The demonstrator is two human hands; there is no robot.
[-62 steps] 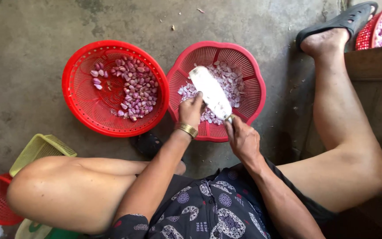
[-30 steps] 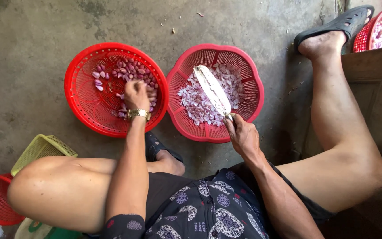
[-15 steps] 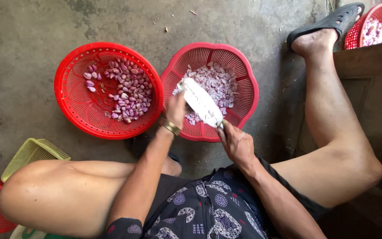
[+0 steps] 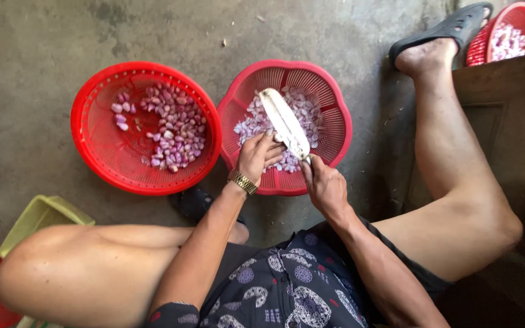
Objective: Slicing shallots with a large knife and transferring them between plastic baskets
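My right hand (image 4: 325, 185) grips the handle of a broad knife (image 4: 285, 121), blade angled over the pink basket (image 4: 335, 115) of cut shallot pieces. My left hand (image 4: 256, 157) is curled against the blade, fingers closed on something too small to identify. The red basket (image 4: 92, 146) holds peeled shallots (image 4: 165, 130).

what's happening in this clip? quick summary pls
A person sits low over a concrete floor, working over the pink basket. The right hand grips the handle of a broad knife; the left hand is up against the blade, fingers curled, apparently around a small bulb. The pink basket holds pale cut pieces. The red basket beside it holds whole purple shallots. Another red basket sits at top right.
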